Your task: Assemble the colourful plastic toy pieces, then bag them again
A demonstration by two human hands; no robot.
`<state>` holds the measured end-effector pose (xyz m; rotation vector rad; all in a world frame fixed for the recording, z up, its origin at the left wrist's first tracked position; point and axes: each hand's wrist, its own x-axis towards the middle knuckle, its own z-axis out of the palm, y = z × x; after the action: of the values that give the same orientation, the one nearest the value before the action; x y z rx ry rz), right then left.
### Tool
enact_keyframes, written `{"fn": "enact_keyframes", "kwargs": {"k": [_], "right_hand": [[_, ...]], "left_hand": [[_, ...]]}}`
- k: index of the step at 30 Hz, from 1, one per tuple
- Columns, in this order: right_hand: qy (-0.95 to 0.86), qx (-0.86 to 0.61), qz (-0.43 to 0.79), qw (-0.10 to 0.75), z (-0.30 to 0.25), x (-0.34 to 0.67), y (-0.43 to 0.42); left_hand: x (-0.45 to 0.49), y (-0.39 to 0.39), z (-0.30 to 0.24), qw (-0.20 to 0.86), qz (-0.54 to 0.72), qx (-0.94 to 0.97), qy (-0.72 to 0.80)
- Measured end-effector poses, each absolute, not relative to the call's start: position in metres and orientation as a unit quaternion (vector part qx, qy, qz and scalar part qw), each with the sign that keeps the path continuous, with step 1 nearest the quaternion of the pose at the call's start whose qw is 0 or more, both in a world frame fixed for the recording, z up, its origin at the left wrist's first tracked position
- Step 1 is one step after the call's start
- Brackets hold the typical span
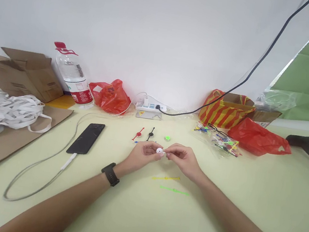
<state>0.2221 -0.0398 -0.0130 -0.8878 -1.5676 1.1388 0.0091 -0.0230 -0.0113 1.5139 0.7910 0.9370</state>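
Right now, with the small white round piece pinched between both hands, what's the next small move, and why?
Probably hold the white piece in the left hand alone and lower the right hand to the yellow strip: it lies nearest the hands, with the green strip just beyond it.

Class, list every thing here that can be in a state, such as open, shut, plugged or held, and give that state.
left hand, pinching the white disc
right hand, pinching the same disc
white disc, held between both hands
phone, screen dark, cable plugged in
power strip, plugs in it
cardboard box, flaps open
water bottle, standing, red top on
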Motion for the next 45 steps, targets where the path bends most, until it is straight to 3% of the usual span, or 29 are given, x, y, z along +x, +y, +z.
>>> {"fn": "enact_keyframes", "kwargs": {"k": [12,20,26,45], "right_hand": [[-0.643,-0.364,0.461,0.491,-0.015,0.223,-0.038],[-0.788,-0.359,0.256,0.430,-0.013,0.226,-0.044],[-0.825,-0.336,0.199,0.407,-0.012,0.229,-0.046],[-0.841,-0.339,0.194,0.375,-0.011,0.228,-0.046]], "left_hand": [[0.009,-0.026,-0.015,0.475,0.405,0.710,0.327],[0.000,-0.021,-0.015,0.220,0.418,0.831,0.294],[-0.001,-0.022,-0.018,0.153,0.399,0.864,0.267],[0.000,-0.025,-0.015,0.204,0.380,0.852,0.299]]}}
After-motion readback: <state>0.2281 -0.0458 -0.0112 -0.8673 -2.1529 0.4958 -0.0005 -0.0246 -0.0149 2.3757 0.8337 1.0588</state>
